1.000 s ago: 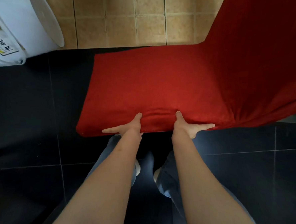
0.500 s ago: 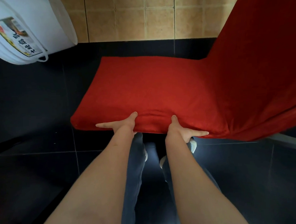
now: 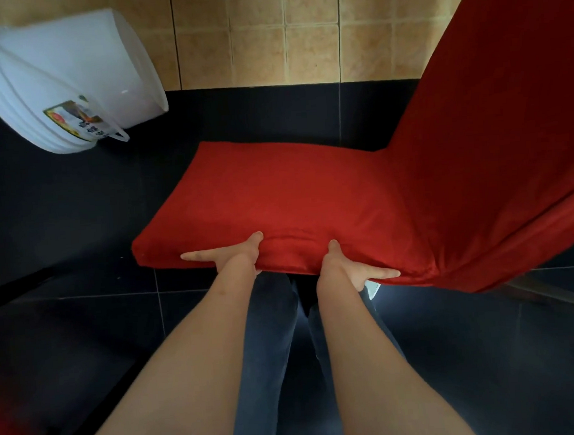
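You're in a tiled room of a home. Behind the red-covered chair (image 3: 294, 196) stands a tan tiled wall (image 3: 257, 34), and left of the chair white plastic buckets (image 3: 69, 79) rest on black floor tiles (image 3: 60, 214).

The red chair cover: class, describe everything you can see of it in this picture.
The red chair cover is a plain, soft-looking fabric stretched over a padded seat and a tall backrest rising at the right. It lies smooth on top, with creases at the near right corner. The left hand and right hand grip its front edge, thumbs on top, one finger each stretched along it. A dark tiled floor lies below.
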{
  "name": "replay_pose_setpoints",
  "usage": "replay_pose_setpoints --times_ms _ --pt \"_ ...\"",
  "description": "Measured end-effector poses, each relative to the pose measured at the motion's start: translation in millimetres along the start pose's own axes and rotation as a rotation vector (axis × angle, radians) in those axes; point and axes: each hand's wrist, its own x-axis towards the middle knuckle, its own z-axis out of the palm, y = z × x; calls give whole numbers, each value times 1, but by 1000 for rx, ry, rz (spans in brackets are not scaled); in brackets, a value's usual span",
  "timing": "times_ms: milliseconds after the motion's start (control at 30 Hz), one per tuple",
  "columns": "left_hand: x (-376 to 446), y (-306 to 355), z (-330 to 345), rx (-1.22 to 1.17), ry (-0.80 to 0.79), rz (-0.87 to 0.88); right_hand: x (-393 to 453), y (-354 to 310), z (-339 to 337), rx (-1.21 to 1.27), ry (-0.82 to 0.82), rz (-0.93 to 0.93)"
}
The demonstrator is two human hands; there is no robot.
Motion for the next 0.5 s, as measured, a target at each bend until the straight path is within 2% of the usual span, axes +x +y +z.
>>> replay_pose_setpoints --times_ms 100,233,500 --pt "33 9 -12 7 73 64 3 -7 0 41 -53 9" --pt "40 12 -10 53 74 18 -2 -16 -3 -9 -48 -8" --pt "20 26 -8 35 97 30 -23 -35 -1 -88 -9 -203"
